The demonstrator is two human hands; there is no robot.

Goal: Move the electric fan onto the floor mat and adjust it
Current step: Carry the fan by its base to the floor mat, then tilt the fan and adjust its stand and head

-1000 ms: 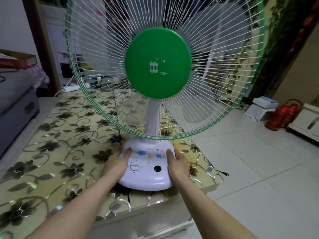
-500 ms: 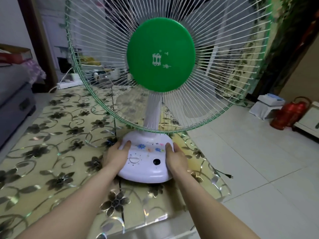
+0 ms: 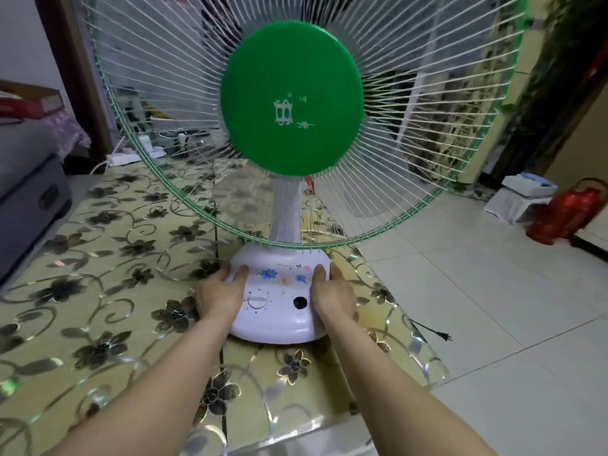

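Each grip, left hand (image 3: 219,292) and right hand (image 3: 332,295), around fan base (image 3: 274,319) on floral mat (image 3: 108,245); red flask (image 3: 564,213) well apart.

Gold floral floor mat (image 3: 98,258) on white tiled floor (image 3: 493,307); electric fan (image 3: 276,311) base stands on mat.

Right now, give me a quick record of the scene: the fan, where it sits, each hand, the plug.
fan: upright, green centre disc, white grille
base: on the floral floor mat
left hand: grips the base's left side
right hand: grips the base's right side
plug: loose on the tiled floor, right of the mat
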